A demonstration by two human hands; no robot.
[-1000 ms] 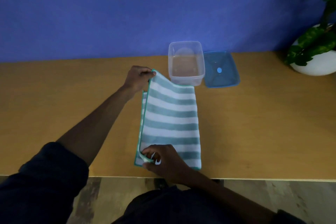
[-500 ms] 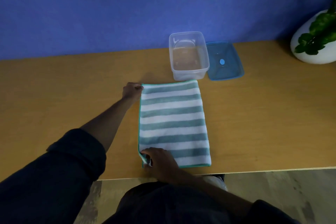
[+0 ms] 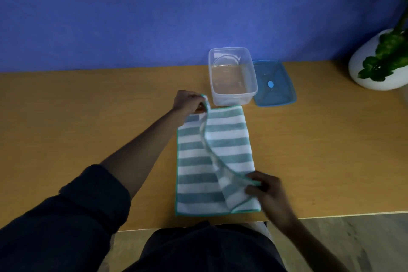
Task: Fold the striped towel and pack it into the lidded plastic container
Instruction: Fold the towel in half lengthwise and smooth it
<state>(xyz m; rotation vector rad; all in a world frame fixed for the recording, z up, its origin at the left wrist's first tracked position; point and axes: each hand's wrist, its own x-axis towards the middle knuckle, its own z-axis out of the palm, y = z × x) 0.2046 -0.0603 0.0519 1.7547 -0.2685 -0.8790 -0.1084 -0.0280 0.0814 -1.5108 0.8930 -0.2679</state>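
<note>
Blue wall behind, wooden counter (image 3: 88,117) below. Striped towel (image 3: 198,174) lying lengthwise, long axis running from the near edge toward the clear container (image 3: 231,93). Left hand (image 3: 187,101) pinched on the far corner, right hand (image 3: 265,190) pinched on the near corner, lifted hem slung between. Probably a lengthwise fold rightward. Container open just beyond; blue lid (image 3: 280,95) beside it.

Blue wall (image 3: 132,17); wooden table (image 3: 77,117); pale floor (image 3: 353,245)
</note>
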